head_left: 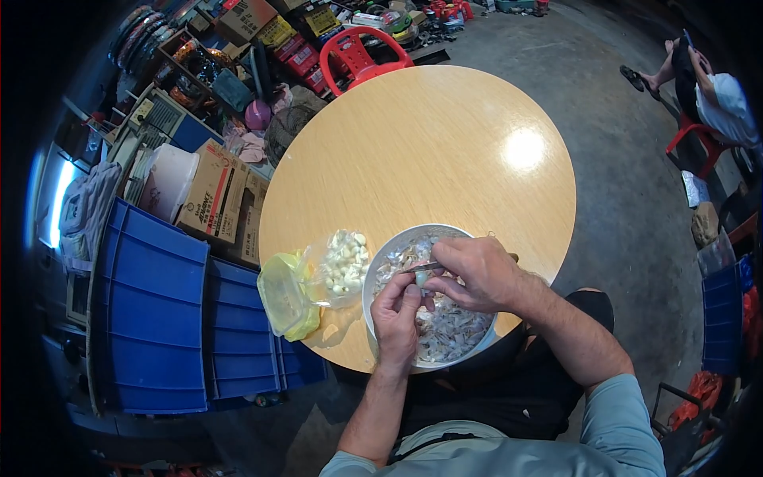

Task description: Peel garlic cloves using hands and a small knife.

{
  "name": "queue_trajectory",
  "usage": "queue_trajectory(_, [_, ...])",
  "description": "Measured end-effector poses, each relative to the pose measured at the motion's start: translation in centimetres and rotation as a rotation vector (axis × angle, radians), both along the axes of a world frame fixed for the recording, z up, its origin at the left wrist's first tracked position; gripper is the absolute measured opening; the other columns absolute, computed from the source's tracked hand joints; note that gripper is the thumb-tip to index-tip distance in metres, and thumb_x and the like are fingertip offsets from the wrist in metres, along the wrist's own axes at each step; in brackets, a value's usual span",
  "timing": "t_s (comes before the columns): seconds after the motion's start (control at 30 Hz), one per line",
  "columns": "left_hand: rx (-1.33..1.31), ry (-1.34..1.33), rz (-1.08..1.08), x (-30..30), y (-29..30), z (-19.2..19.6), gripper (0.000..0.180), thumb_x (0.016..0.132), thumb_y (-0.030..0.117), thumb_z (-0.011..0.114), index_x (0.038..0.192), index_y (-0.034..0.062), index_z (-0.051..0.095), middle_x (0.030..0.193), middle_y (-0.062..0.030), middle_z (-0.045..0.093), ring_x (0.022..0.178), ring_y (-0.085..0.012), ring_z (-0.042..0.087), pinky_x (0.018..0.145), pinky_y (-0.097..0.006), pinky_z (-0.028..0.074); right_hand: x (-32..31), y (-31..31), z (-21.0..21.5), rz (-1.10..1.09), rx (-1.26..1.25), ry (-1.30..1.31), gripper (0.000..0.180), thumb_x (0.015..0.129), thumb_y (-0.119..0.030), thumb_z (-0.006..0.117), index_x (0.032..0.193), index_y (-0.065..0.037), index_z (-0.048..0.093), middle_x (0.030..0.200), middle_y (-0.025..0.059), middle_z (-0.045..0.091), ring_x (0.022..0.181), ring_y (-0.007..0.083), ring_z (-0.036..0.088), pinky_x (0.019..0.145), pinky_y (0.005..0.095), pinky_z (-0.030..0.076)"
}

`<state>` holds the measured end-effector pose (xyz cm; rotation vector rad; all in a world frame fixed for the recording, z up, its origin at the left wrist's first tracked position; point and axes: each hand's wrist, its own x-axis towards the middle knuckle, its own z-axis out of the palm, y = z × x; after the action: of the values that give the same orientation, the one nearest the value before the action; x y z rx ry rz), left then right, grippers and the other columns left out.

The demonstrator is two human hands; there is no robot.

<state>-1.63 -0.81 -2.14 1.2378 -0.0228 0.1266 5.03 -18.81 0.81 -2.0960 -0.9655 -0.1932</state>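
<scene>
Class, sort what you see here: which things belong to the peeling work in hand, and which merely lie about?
In use: left hand holding a clove, right hand with knife, metal bowl of peels, bag of peeled garlic.

Lying about: red chair, cardboard boxes, blue crates.

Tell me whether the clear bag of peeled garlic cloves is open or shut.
Open: the clear bag gapes at its top beside the metal bowl, white cloves exposed.

1. Grey concrete floor (604,183).
2. Round wooden table (429,151), light glare on its right.
3. Red plastic chair (358,56) at far edge.
4. Blue crates (159,318) near left; cardboard boxes (214,195) beyond.
5. Cluttered shelves (183,63) far left.
6. Seated person (711,95) far right.
</scene>
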Motion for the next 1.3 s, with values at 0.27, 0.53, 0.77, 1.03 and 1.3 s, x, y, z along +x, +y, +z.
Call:
queue_trajectory(0.27, [0.098, -0.028, 0.011, 0.2, 0.1, 0.1, 0.022, 0.101, 0.007, 0.059, 0.119, -0.0054, 0.064, 0.106, -0.0108, 0.069, 0.081, -0.0125, 0.061, 0.069, -0.027, 0.052, 0.1, 0.0, -0.2, 0.043, 0.015, -0.065, 0.028, 0.087, -0.024, 0.073, 0.098, -0.004, 0.055, 0.087, 0.0125, 0.064, 0.084, 0.0330, 0.068, 0.068, 0.0446, 0.054])
queue_trajectory(0.53, [0.163, -0.093, 0.005, 0.2, 0.5, -0.2, 0.027, 0.101, 0.007, 0.058, 0.124, -0.0066, 0.063, 0.106, -0.0110, 0.068, 0.083, -0.0119, 0.061, 0.068, -0.025, 0.051, 0.2, -0.1, -0.1, 0.023, 0.010, -0.059, 0.030, 0.086, -0.023, 0.074, 0.099, -0.004, 0.055, 0.087, 0.0125, 0.063, 0.084, 0.0329, 0.068, 0.068, 0.0442, 0.054])
queue_trajectory(0.77, [0.204, -0.088, -0.006, 0.3, 0.3, 0.6, 0.028, 0.101, 0.006, 0.060, 0.127, -0.0031, 0.064, 0.107, -0.0064, 0.063, 0.080, -0.0100, 0.058, 0.068, -0.023, 0.050, 0.1, 0.1, -0.3, 0.008, 0.069, -0.104, 0.027, 0.086, -0.020, 0.074, 0.096, -0.004, 0.056, 0.084, 0.0117, 0.063, 0.080, 0.0323, 0.068, 0.066, 0.0432, 0.054])
queue_trajectory(1.03, [0.211, -0.100, 0.002, 0.4, 0.4, 0.3, 0.026, 0.101, 0.005, 0.058, 0.124, -0.0056, 0.064, 0.114, -0.0110, 0.066, 0.085, -0.0120, 0.061, 0.067, -0.024, 0.051, 0.0, 0.0, -0.2, 0.012, 0.065, -0.070, 0.025, 0.087, -0.020, 0.073, 0.097, -0.004, 0.056, 0.084, 0.0123, 0.064, 0.082, 0.0326, 0.068, 0.067, 0.0446, 0.054])
queue_trajectory(1.3, [0.236, -0.094, 0.004, 0.4, 0.4, 0.0, 0.028, 0.101, 0.006, 0.059, 0.126, -0.0028, 0.064, 0.106, -0.0085, 0.066, 0.081, -0.0110, 0.060, 0.068, -0.024, 0.050, 0.2, -0.1, 0.0, 0.052, 0.045, 0.001, 0.025, 0.088, -0.022, 0.071, 0.098, -0.004, 0.059, 0.085, 0.0133, 0.067, 0.083, 0.0331, 0.070, 0.069, 0.0455, 0.055])
